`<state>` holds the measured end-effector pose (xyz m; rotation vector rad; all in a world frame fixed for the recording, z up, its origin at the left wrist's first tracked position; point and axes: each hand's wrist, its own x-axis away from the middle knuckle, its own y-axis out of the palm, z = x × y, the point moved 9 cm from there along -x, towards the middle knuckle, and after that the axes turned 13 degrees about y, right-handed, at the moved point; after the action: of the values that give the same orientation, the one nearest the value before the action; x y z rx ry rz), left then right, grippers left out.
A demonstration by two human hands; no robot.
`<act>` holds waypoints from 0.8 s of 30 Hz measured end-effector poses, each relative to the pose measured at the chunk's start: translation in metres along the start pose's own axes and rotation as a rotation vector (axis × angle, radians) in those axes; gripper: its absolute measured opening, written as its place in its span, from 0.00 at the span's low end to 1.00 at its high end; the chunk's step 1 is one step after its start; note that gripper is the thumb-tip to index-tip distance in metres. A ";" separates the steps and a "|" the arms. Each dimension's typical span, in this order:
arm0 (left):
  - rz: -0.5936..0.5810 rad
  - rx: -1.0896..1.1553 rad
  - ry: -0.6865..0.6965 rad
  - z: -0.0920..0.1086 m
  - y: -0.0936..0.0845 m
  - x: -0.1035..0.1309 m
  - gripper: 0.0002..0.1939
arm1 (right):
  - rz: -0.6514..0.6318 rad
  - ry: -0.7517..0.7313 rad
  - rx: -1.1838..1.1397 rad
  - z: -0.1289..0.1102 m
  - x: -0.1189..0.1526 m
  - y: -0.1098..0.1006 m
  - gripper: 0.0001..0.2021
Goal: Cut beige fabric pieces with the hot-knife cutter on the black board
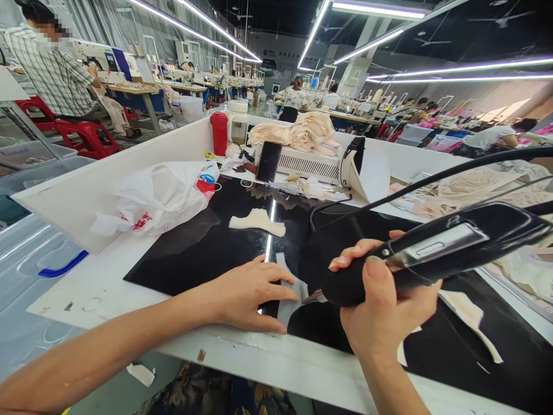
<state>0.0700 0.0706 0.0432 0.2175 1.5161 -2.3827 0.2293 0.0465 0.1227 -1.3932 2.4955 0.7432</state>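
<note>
My right hand point(389, 305) is wrapped around a black corded handheld tool point(436, 248) with a silver panel along its side. Its narrow metal tip point(317, 297) points left and meets the edge of a thin greyish-white curved piece point(290, 291) on the black mat point(199, 248); I cannot tell whether the tip presses on it. My left hand point(254, 294) lies palm down with fingers spread, the fingertips resting on that same piece. Farther back on the mat is a cream shaped fabric piece point(258, 222). Another cream piece point(470, 320) lies to the right, partly behind my right hand.
A white plastic bag point(159, 193) lies at the left. Along the back stand a red cup point(219, 134), a phone point(268, 161) and a white vented box point(309, 165) topped with folded cream fabric point(306, 132). The tool's black cable point(415, 184) arcs right. People sit at sewing tables beyond.
</note>
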 end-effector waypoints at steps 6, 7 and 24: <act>-0.015 -0.003 -0.006 0.001 0.000 -0.001 0.26 | 0.002 0.007 0.019 0.000 0.001 0.000 0.22; -0.018 -0.003 -0.005 0.002 -0.001 -0.001 0.26 | 0.003 0.009 0.022 0.000 0.001 0.000 0.22; 0.004 0.109 -0.025 0.000 0.003 -0.008 0.32 | 0.055 -0.039 -0.013 -0.009 -0.006 -0.005 0.20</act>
<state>0.0783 0.0710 0.0427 0.2138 1.3753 -2.4581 0.2372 0.0442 0.1305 -1.3063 2.5124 0.7905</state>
